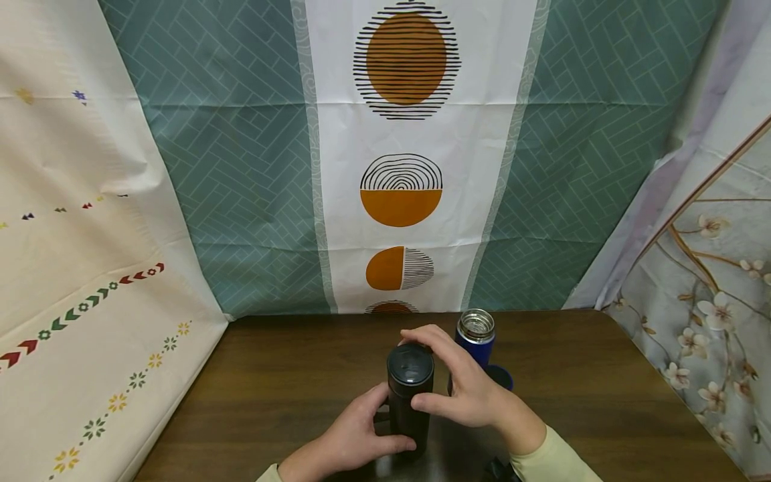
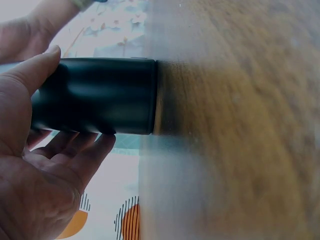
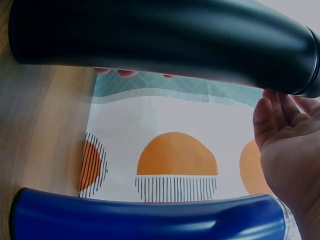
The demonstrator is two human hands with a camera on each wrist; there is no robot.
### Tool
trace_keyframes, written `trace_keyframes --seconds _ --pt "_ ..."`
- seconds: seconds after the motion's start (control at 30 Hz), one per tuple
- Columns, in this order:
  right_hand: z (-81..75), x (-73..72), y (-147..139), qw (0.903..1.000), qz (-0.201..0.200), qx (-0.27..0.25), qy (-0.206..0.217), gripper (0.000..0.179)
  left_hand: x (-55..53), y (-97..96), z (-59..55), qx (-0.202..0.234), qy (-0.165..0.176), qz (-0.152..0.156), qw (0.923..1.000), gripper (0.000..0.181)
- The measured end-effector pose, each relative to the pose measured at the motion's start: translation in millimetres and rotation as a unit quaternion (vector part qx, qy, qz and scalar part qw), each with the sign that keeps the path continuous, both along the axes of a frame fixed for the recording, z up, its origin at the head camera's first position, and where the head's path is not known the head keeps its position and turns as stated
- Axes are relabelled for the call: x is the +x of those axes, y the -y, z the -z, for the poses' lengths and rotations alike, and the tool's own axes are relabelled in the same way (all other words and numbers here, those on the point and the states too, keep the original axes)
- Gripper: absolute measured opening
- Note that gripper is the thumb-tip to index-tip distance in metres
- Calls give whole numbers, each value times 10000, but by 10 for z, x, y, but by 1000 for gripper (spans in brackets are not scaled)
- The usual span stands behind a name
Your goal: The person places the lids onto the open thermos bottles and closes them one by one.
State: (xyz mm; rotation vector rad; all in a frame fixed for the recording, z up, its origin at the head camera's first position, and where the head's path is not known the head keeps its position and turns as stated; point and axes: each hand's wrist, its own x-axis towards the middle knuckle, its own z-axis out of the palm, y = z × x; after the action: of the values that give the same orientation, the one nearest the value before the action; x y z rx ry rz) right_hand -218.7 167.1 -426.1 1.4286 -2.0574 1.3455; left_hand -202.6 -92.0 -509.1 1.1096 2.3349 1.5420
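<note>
A black vacuum flask [image 1: 411,395] stands upright on the wooden table, its dark glossy lid [image 1: 411,365] on top. My left hand [image 1: 361,432] grips its lower body, thumb in front and fingers around the far side; the left wrist view shows the flask base [image 2: 135,97] at the tabletop. Around the top of the same flask is my right hand [image 1: 466,385], fingers at the back of the lid and thumb at the near side. In the right wrist view, those fingers [image 3: 280,112] touch the flask just below its lid.
Right of the black flask stands a blue flask [image 1: 476,348] with its steel mouth uncovered. A dark round piece with a blue rim [image 1: 501,377] is beside it, partly hidden by my right hand. Patterned cloths [image 1: 241,167] hang behind the table [image 1: 289,361] and at both sides.
</note>
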Motion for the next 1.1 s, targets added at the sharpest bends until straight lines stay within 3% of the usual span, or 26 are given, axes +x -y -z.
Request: trace_keyframes --seconds 0.8,1.1 --pt "-10 46 -4 9983 -32 -113 578 68 0 -1 26 21 -54 -61 10000 74" --pt "3 34 -4 9982 100 -222 546 73 4 0 26 -28 -133 -111 9998 72"
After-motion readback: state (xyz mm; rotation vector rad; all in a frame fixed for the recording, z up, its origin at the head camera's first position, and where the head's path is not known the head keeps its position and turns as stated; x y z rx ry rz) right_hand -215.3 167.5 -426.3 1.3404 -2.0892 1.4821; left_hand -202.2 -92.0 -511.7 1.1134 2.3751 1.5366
